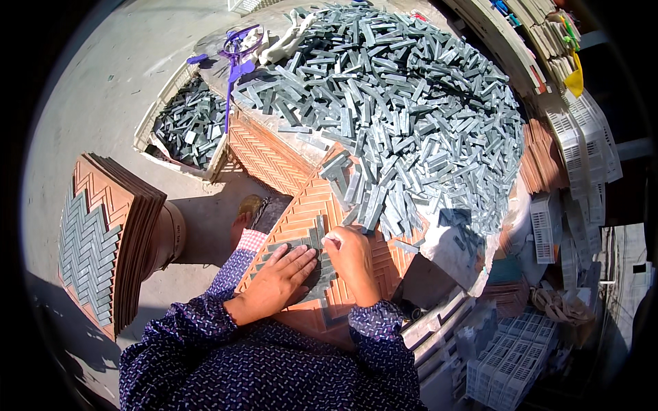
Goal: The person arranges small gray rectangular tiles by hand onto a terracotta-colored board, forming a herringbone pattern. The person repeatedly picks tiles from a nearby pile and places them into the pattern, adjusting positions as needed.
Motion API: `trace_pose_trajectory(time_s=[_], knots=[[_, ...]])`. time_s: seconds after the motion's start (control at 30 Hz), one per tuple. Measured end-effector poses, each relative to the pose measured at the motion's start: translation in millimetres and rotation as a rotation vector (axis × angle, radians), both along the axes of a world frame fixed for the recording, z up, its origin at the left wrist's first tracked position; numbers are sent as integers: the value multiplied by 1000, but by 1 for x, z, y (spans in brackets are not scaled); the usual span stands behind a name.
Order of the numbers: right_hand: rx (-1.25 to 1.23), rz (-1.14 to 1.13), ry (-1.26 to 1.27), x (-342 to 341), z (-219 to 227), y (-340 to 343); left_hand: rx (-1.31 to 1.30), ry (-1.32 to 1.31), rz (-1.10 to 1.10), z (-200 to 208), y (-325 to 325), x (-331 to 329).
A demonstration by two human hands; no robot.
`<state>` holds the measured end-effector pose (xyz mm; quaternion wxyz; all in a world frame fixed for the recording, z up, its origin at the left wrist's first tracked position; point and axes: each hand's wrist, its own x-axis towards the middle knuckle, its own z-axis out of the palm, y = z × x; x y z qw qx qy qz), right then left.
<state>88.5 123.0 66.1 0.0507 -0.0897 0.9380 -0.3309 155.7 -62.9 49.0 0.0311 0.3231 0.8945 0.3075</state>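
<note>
An orange mould tray (299, 212) with herringbone slots slants across my lap. Dark grey stone strips (322, 274) fill part of its middle in a zigzag. My left hand (277, 279) lies flat on these strips, fingers stretched out and side by side. Just right of it, my right hand (351, 259) is curled closed over the tray, thumb and fingers together. Whatever its fingertips may hold is hidden. Loose grey strips (373, 198) lie on the tray's far end, spilling from a big heap (411, 96) of the same strips.
Left stands a stack of orange trays (133, 240), the top one partly filled with grey strips, on a round bucket (168, 236). A pale crate (147, 130) holds dark pieces. Purple scissors-like plastic (236, 72) and white gloves (291, 40) lie far left. White baskets (514, 356) stand right.
</note>
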Motion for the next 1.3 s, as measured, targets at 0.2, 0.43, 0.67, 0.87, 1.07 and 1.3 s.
trace_pose_trajectory(time_s=[0.2,0.43,0.67,0.87,1.07,1.3], knots=[[94,117,3,-13,16,3,-12,12,-3,0,0,-1],[-78,242,-4,-30,10,5,-37,39,-14,-1,-1,-1],[-150,-113,141,-29,10,31,-17,11,-14,3,-2,0],[290,-240,152,-15,9,12,5,13,-63,2,6,3],[206,-381,199,-12,-7,9,87,-60,-72,13,3,4],[-208,-154,33,14,7,25,207,-24,57,14,-12,3]])
